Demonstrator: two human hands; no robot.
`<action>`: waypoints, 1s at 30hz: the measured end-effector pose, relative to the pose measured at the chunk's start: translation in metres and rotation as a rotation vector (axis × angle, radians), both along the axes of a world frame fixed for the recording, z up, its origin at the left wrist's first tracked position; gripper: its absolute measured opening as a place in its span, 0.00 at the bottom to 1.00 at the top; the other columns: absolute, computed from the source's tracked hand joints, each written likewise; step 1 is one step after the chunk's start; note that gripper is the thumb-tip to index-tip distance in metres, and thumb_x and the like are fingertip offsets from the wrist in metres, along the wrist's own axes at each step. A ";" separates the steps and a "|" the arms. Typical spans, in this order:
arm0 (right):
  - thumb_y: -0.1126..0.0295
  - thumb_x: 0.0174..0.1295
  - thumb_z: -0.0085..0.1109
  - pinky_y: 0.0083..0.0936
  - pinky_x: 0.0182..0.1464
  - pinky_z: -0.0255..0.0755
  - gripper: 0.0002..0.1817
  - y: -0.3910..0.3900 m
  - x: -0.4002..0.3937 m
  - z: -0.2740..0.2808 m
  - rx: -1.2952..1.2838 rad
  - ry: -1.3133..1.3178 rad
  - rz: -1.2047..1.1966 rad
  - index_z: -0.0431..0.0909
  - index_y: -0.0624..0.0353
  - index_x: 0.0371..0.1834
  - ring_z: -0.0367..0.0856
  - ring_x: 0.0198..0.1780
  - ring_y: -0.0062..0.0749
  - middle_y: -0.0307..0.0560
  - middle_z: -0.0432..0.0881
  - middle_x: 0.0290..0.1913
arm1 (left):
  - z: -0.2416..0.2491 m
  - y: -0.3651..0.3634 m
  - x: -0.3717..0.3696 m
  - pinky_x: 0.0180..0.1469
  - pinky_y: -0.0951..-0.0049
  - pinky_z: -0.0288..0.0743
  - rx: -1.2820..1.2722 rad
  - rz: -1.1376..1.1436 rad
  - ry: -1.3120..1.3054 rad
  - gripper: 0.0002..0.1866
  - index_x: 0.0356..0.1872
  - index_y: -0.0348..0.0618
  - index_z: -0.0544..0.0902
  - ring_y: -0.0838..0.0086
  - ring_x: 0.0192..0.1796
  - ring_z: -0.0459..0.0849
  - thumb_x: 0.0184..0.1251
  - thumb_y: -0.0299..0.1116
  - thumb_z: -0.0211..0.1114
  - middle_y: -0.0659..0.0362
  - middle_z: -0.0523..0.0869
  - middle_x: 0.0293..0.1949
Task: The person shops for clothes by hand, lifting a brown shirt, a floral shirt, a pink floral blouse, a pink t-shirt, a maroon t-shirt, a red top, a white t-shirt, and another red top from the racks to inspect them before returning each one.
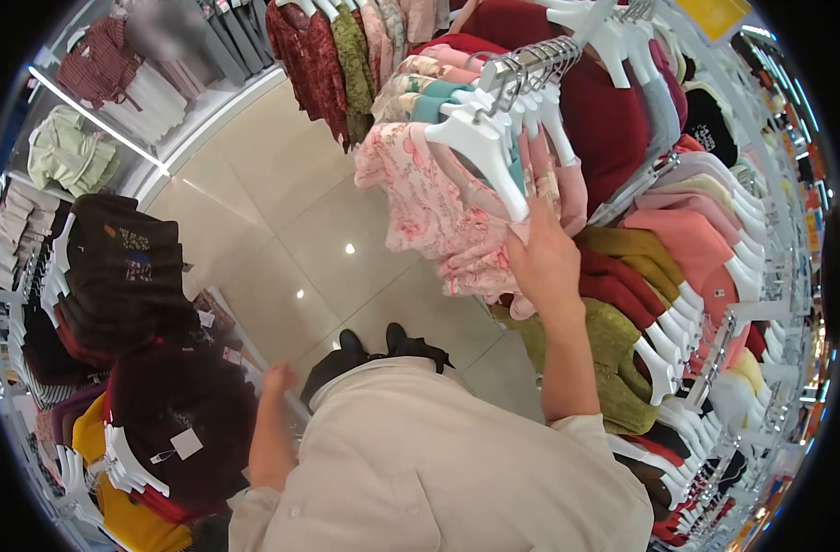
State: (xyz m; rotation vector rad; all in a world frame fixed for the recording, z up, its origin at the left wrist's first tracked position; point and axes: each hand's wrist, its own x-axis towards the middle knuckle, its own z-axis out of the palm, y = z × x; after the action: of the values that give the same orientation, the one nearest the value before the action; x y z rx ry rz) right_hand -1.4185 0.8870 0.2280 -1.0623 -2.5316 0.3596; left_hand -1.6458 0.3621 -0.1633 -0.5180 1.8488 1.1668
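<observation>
My right hand is closed on the lower end of a white hanger, its thumb and fingers at the hanger's tip. From this hanger hangs a pink floral dress, below and left of the hand. The hanger's hook is at the front end of a metal display arm, where several more hangers with floral and teal garments crowd behind it. Low at my left side, my left hand is beside a dark garment on the left rack, apparently touching nothing. Its fingers are too small and blurred to make out.
On the right, olive, red and coral garments hang on racks close to my arm. Dark brown tops fill the left rack. Tiled floor runs between the racks toward a lit wall shelf.
</observation>
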 end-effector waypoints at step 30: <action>0.73 0.58 0.65 0.42 0.58 0.71 0.20 -0.019 -0.008 -0.029 0.353 0.434 0.073 0.77 0.61 0.55 0.77 0.52 0.53 0.53 0.79 0.51 | 0.031 -0.019 0.056 0.37 0.69 0.82 -0.040 -0.053 0.058 0.14 0.49 0.40 0.81 0.68 0.35 0.87 0.72 0.39 0.62 0.56 0.87 0.36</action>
State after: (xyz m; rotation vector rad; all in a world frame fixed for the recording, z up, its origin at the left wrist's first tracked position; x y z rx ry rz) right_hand -1.4262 0.8679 0.1992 -0.6731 -2.1423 0.1337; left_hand -1.5899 0.3432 -0.1319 -0.4592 1.9279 1.1218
